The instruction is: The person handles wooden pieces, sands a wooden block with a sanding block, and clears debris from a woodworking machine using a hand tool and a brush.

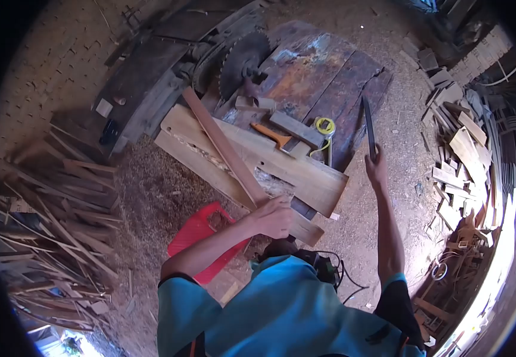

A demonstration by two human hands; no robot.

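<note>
My left hand (pixel 273 217) is closed around the near end of a long reddish-brown wooden strip (pixel 225 146). This strip slants up to the left across pale planks (pixel 281 163), one of which has a small dark hole. Out to the right, my right hand (pixel 377 168) grips the lower end of a long, thin dark bar (pixel 368 122), whose exact kind I cannot make out. Its far end reaches the edge of the worn wooden table (pixel 329 77). On the planks and table lie an orange-handled brush (pixel 271 134), a wooden block (pixel 296 129) and a yellow tape measure (pixel 324 125).
A toothed circular saw blade (pixel 243 62) stands upright at the table's left side. Below my left forearm is a red plastic chair (pixel 201 235). Scrap-wood piles lie left (pixel 61 214) and right (pixel 463 160). Sawdust covers the floor; a black cable (pixel 350 285) hangs near my body.
</note>
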